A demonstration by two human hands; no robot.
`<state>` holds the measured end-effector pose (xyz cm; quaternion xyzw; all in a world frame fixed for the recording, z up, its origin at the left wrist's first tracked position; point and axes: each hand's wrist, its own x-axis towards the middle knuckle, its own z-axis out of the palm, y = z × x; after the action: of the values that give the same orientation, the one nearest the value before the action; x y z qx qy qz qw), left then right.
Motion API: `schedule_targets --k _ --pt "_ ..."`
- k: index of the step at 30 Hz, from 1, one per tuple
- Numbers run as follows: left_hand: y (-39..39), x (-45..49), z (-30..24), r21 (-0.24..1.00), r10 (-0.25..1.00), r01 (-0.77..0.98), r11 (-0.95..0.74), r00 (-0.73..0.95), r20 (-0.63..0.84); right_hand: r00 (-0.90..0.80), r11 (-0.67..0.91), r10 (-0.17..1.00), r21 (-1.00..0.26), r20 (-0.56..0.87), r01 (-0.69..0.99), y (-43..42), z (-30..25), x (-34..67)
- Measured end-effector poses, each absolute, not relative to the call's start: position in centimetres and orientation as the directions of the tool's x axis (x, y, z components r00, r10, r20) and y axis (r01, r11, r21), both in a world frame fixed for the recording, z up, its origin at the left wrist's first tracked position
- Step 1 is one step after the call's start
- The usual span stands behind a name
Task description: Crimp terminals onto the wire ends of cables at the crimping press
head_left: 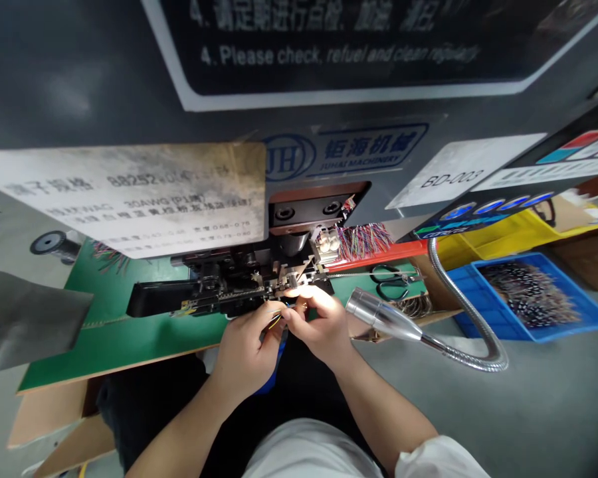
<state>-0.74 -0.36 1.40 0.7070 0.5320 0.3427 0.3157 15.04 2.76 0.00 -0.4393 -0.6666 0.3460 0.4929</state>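
Note:
Both my hands meet at the front of a crimping machine (294, 149), just below its press head. My left hand (252, 342) is closed with thumb and fingers pinching thin coloured wires (275, 322), a yellow one among them. Beside it, my right hand (321, 325) is closed too, its fingertips on the same wires near the lit metal die (292, 282). The wire tips are too small to make out. Under the press head, the applicator track (234, 295) runs off to the left.
A gooseneck lamp (383, 315) reaches in from the right, close to my right hand. Black scissors (391, 284) lie on the green table (154, 355). Bundled wires (363, 242) rest behind a red strip (379, 255). A blue bin (585, 318) holds many wires; a yellow bin (478, 245) stands behind it.

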Motion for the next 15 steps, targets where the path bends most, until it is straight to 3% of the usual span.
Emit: schedule_targets --k 9,15 --pt "-0.51 -0.80 0.97 0.763 0.971 0.605 -0.227 0.204 0.127 -0.306 0.571 0.812 -0.783 0.496 0.246 3.00 0.29 15.76" --pt "-0.53 -0.76 1.30 0.746 0.959 0.605 -0.279 0.208 0.191 -0.231 0.608 0.794 -0.740 0.562 0.290 3.15 -0.08 15.92"
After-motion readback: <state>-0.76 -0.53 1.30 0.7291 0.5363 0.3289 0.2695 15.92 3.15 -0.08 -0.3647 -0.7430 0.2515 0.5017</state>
